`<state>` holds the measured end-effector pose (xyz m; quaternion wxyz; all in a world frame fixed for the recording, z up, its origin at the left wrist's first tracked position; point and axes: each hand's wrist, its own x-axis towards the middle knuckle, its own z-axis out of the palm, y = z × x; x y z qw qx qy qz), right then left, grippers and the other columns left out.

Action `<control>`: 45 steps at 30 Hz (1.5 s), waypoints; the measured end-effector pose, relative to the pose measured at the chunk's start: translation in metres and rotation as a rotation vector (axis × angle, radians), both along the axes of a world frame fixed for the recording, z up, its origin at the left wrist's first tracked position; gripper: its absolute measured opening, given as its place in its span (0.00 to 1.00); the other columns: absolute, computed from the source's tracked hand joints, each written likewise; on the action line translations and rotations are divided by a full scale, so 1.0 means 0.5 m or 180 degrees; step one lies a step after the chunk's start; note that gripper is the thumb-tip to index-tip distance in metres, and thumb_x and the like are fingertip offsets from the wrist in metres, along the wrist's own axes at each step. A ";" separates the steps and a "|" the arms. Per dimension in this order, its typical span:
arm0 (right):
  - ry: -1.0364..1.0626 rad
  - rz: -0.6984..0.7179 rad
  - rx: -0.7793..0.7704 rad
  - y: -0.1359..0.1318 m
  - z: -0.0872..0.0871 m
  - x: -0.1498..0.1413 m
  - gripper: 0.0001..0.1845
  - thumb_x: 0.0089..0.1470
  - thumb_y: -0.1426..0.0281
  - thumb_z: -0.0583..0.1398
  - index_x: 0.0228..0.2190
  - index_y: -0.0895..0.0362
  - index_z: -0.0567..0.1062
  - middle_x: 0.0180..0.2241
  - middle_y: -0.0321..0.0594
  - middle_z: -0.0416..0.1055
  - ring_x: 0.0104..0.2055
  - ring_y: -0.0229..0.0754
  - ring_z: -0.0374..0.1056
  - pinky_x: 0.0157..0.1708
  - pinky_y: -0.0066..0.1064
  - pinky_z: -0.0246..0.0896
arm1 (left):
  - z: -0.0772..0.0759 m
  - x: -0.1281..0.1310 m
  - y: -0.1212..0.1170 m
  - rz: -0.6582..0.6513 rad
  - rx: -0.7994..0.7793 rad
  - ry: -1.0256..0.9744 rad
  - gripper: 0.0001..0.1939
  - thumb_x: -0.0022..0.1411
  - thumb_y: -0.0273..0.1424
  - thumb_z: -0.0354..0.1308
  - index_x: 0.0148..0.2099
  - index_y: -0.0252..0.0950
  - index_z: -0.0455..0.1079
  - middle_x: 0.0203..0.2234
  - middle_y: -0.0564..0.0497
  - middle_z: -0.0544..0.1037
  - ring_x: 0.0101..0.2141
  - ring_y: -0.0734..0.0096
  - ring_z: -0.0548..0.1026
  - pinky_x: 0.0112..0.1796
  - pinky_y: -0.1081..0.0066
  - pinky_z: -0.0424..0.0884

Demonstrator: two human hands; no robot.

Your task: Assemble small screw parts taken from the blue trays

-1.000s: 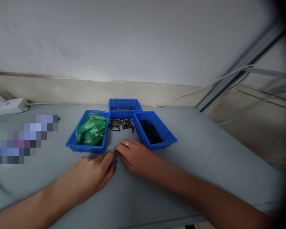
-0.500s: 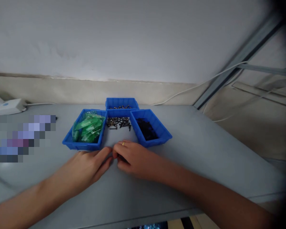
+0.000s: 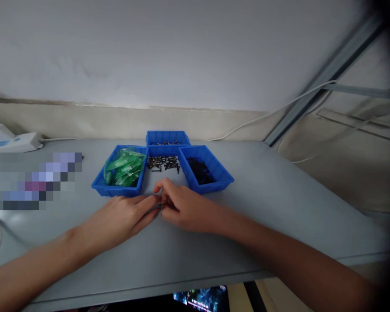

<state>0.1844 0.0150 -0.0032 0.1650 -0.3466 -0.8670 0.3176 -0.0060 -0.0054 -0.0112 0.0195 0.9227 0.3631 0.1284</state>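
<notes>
My left hand (image 3: 130,214) reaches in from the left, thumb and index finger pinched together. Its fingertips meet those of my right hand (image 3: 185,206), whose thumb is bent inward while the index finger arches up. A small dark metallic piece (image 3: 161,206) shows between the fingertips, too small to name. Beyond the hands, a pile of dark and brassy screws (image 3: 164,164) lies on the table between three blue bins. The left bin (image 3: 115,191) carries green plastic packets (image 3: 126,167), and the right bin (image 3: 211,187) dark thin pieces (image 3: 199,171).
At the back, another blue bin (image 3: 167,150) contains small metal parts. A white power strip (image 3: 16,145) with a cable sits at far left, near a blurred-out item (image 3: 42,182). A metal shelf post (image 3: 299,99) rises on the right. Below the table edge a lit screen (image 3: 201,299) shows.
My right index finger has lifted and curled upward, and the small piece between the fingertips has come into sight. Both hands have stayed close together. The camera view has shifted slightly.
</notes>
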 end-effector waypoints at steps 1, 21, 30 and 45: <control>0.0020 0.0016 -0.0034 0.000 -0.001 0.000 0.15 0.49 0.73 0.51 0.41 0.56 0.57 0.29 0.35 0.65 0.29 0.36 0.61 0.28 0.27 0.55 | 0.000 0.000 0.001 -0.0041 -0.0026 -0.0008 0.13 0.66 0.32 0.40 0.40 0.34 0.65 0.26 0.52 0.73 0.24 0.75 0.73 0.25 0.76 0.66; -0.0423 0.0075 0.0711 0.015 -0.015 0.000 0.13 0.59 0.68 0.47 0.25 0.58 0.63 0.23 0.35 0.64 0.26 0.33 0.58 0.27 0.28 0.45 | -0.013 -0.010 0.010 0.0059 0.0326 0.0210 0.14 0.66 0.31 0.39 0.34 0.35 0.64 0.20 0.54 0.71 0.21 0.71 0.72 0.21 0.73 0.62; -0.0346 -0.0019 0.0382 0.010 -0.007 0.003 0.03 0.53 0.70 0.51 0.31 0.57 0.62 0.24 0.33 0.66 0.24 0.33 0.59 0.22 0.26 0.44 | -0.017 -0.013 0.012 0.0024 0.0288 0.0447 0.09 0.62 0.26 0.43 0.40 0.34 0.63 0.23 0.52 0.73 0.21 0.73 0.72 0.20 0.75 0.62; -0.0725 0.0142 0.1153 0.010 -0.003 0.000 0.10 0.57 0.67 0.49 0.28 0.58 0.65 0.22 0.36 0.66 0.22 0.34 0.57 0.23 0.28 0.42 | -0.004 -0.005 0.006 0.0331 -0.0135 0.0381 0.12 0.65 0.30 0.37 0.37 0.35 0.60 0.20 0.52 0.72 0.19 0.70 0.72 0.19 0.73 0.58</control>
